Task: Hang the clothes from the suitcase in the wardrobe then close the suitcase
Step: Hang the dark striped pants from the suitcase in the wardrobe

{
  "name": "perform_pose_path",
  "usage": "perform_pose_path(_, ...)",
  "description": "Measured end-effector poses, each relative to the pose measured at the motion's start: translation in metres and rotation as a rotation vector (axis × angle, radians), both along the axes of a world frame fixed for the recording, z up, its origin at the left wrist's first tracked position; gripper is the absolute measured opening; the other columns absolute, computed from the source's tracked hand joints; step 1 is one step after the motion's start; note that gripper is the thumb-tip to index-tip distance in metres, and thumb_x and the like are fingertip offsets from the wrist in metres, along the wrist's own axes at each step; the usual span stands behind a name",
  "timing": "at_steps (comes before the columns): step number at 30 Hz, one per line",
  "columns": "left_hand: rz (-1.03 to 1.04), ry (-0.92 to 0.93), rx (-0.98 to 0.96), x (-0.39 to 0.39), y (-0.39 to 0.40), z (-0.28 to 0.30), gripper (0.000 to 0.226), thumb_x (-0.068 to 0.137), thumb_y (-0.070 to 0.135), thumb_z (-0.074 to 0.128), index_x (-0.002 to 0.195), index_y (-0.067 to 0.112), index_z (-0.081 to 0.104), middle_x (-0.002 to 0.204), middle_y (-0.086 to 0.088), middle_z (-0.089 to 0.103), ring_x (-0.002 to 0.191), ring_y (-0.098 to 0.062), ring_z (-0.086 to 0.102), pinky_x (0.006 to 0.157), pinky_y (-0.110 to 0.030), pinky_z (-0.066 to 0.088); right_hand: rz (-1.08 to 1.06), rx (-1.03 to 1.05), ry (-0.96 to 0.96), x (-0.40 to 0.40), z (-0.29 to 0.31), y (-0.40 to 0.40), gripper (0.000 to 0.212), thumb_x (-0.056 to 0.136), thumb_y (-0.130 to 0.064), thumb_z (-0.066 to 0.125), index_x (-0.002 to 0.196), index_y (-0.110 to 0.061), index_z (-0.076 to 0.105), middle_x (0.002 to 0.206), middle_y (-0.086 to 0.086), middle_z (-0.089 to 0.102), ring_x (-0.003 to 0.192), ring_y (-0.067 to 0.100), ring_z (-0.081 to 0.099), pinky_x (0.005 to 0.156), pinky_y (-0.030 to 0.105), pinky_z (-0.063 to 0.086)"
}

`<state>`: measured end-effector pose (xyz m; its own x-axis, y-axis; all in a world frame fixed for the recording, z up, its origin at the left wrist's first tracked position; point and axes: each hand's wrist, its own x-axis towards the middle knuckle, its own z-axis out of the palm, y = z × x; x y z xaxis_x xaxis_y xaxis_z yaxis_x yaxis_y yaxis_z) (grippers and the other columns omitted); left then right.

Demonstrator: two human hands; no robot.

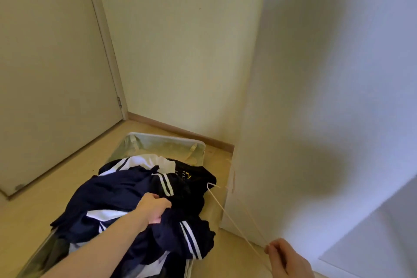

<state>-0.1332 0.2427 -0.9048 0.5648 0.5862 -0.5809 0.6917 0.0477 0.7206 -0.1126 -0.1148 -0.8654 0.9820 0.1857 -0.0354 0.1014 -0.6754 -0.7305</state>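
Note:
An open pale suitcase (167, 140) lies on the wooden floor, piled with clothes. On top is a navy garment with white stripes (117, 189); a black garment with yellow print (191, 176) lies behind it. My left hand (153, 210) grips a fold of the navy garment in the middle of the pile. My right hand (286, 259), at the lower right, pinches a thin cream hanger (228, 212) whose far end points at the black garment. The white wardrobe side (327, 119) fills the right of the view.
A closed door (49, 74) stands at the left, with a cream wall (180, 52) and a wooden skirting board (180, 130) behind the suitcase. Bare floor runs along the suitcase's left side and between the suitcase and the wardrobe.

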Motion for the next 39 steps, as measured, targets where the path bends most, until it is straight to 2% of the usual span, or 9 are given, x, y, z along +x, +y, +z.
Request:
perform_pose_path(5,-0.414,0.214,0.226,-0.047,-0.032,0.08,0.012,0.092,0.003,0.06,0.1,0.01,0.058,0.093,-0.009,0.064,0.068,-0.017,0.062,0.056,-0.024,0.056,0.0,0.035,0.016,-0.053,0.05,-0.03,0.022,0.094,-0.021,0.063,0.073,-0.025,0.063,0.052,-0.01,0.057,0.048,0.005,0.051,0.056,0.025,0.042)
perform_pose_path(8,-0.49,0.123,0.271,-0.078,-0.055,0.111,0.017,0.096,0.004,0.058,0.109,0.014,0.06,0.085,-0.005,0.061,0.065,-0.014,0.058,0.053,-0.021,0.052,0.037,0.037,0.035,-0.084,0.083,-0.052,0.023,0.098,-0.029,0.055,0.077,-0.023,0.063,0.052,-0.007,0.052,0.046,0.005,0.042,0.054,0.026,0.038)
perform_pose_path(13,-0.408,-0.116,0.016,-0.123,-0.113,0.13,0.017,0.103,0.01,0.049,0.112,0.015,0.063,0.111,-0.016,0.067,0.095,-0.024,0.065,0.07,-0.029,0.056,-0.017,-0.014,0.011,-0.121,0.109,-0.091,0.03,0.094,-0.039,0.059,0.069,-0.021,0.058,0.052,-0.007,0.049,0.049,0.008,0.043,0.054,0.028,0.037)
perform_pose_path(16,-0.367,-0.204,-0.061,-0.142,-0.147,0.124,0.018,0.105,0.01,0.044,0.109,0.019,0.059,0.097,-0.012,0.063,0.081,-0.022,0.061,0.067,-0.03,0.05,-0.059,-0.045,0.002,-0.134,0.107,-0.109,0.034,0.092,-0.04,0.063,0.066,-0.02,0.054,0.053,-0.008,0.048,0.052,0.01,0.044,0.055,0.027,0.037)
perform_pose_path(20,-0.362,-0.258,-0.034,-0.165,-0.179,0.096,0.02,0.106,0.015,0.044,0.119,0.016,0.059,0.111,-0.009,0.066,0.1,-0.023,0.063,0.092,-0.039,0.053,-0.07,-0.066,0.04,-0.149,0.098,-0.123,0.036,0.091,-0.034,0.065,0.066,-0.018,0.045,0.058,-0.008,0.045,0.053,0.01,0.04,0.055,0.024,0.035)
perform_pose_path(24,-0.315,-0.374,-0.158,-0.173,-0.198,0.105,0.019,0.107,0.02,0.046,0.118,0.016,0.061,0.114,-0.007,0.066,0.109,-0.024,0.064,0.082,-0.03,0.052,-0.068,-0.079,0.079,-0.16,0.087,-0.129,0.034,0.089,-0.032,0.064,0.068,-0.018,0.041,0.062,-0.007,0.043,0.056,0.011,0.037,0.055,0.025,0.032)
perform_pose_path(28,-0.303,-0.466,-0.483,-0.181,-0.205,0.128,0.025,0.105,0.024,0.052,0.12,0.011,0.067,0.115,-0.015,0.073,0.106,-0.032,0.07,0.09,-0.043,0.056,-0.05,-0.023,0.12,-0.162,0.085,-0.127,0.034,0.086,-0.039,0.073,0.077,-0.015,0.049,0.074,-0.006,0.062,0.061,0.014,0.052,0.058,0.025,0.042)
perform_pose_path(34,-0.51,-0.459,-0.663,-0.189,-0.229,0.143,0.03,0.1,0.024,0.06,0.127,0.009,0.064,0.124,-0.022,0.067,0.114,-0.039,0.066,0.1,-0.053,0.052,0.169,0.071,0.285,-0.156,0.085,-0.097,0.052,0.072,-0.051,0.085,0.097,-0.021,0.05,0.114,-0.018,0.065,0.103,0.0,0.063,0.071,0.019,0.052)
perform_pose_path(39,-0.679,-0.526,-0.731,-0.184,-0.239,0.142,0.047,0.081,0.006,0.068,0.128,0.013,0.061,0.118,-0.019,0.067,0.105,-0.036,0.066,0.083,-0.042,0.056,0.21,-0.131,0.263,-0.15,0.057,-0.088,0.033,0.078,-0.035,0.073,0.095,-0.016,0.053,0.095,-0.002,0.066,0.088,0.016,0.066,0.072,0.033,0.058)
